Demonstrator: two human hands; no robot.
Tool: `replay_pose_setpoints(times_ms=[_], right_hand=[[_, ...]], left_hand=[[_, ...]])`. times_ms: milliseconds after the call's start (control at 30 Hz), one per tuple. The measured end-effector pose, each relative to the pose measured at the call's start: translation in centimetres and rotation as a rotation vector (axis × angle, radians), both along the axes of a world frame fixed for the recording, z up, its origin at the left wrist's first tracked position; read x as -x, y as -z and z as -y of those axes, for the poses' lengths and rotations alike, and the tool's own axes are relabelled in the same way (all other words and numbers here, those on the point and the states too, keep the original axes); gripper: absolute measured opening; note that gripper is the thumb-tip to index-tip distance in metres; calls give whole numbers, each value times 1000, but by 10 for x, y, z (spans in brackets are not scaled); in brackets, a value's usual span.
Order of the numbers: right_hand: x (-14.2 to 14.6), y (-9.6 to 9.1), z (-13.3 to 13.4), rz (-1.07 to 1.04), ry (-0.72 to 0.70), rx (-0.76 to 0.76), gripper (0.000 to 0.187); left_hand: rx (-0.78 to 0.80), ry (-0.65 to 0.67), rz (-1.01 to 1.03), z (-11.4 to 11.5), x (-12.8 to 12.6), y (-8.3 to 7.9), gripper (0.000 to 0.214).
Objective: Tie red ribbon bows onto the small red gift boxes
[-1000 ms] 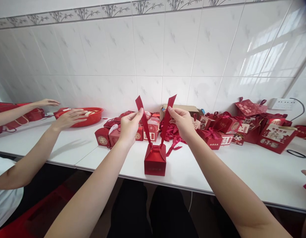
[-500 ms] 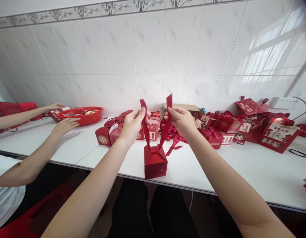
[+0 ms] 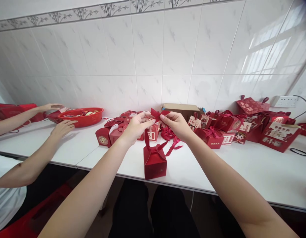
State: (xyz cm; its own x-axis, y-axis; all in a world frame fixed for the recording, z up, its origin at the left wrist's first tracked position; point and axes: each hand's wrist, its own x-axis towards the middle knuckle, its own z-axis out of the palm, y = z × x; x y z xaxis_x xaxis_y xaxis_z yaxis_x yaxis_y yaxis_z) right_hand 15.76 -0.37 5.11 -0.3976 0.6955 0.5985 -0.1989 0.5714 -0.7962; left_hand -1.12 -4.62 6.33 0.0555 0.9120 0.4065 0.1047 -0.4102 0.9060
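Note:
A small red gift box (image 3: 154, 163) stands near the front edge of the white table (image 3: 242, 172). A red ribbon (image 3: 159, 114) rises from its top in two strands. My left hand (image 3: 135, 127) pinches the left strand and my right hand (image 3: 177, 124) pinches the right one. Both hands meet above the box, where the ribbon ends cross between my fingertips.
Several finished red boxes (image 3: 110, 134) and loose ribbons (image 3: 171, 138) lie behind. More red boxes and bags (image 3: 274, 134) fill the right. A cardboard box (image 3: 182, 109) stands by the tiled wall. At the left another person's hands (image 3: 62, 127) rest near a red basin (image 3: 81, 116).
My hands have come together above the box, bringing the two upright ribbon ends down and across each other. The other person's hands shifted slightly near the basin.

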Motion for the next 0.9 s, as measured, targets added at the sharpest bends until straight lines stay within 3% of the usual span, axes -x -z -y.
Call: replay_pose_setpoints(times_ms=[67, 233, 400, 500, 700, 800, 900], right_hand=[[-2, 3, -5, 34, 28, -133, 29], [-12, 11, -15, 287, 225, -729, 26], [-14, 12, -15, 492, 409, -962, 31], [-10, 14, -12, 431, 441, -912, 28], [-5, 29, -1, 102, 591, -528, 23], [-22, 44, 2, 147, 748, -405, 30], [-54, 67, 4, 359, 865, -268, 32]], left_hand=[[59, 4, 150, 0, 2, 0, 25], [193, 25, 323, 0, 4, -1, 19], [205, 105, 297, 0, 2, 1, 20], [56, 23, 146, 0, 0, 7, 30], [-535, -502, -494, 4, 7, 17, 36], [-607, -675, -632, 10, 25, 23, 30], [-564, -717, -718, 19, 57, 39, 31]])
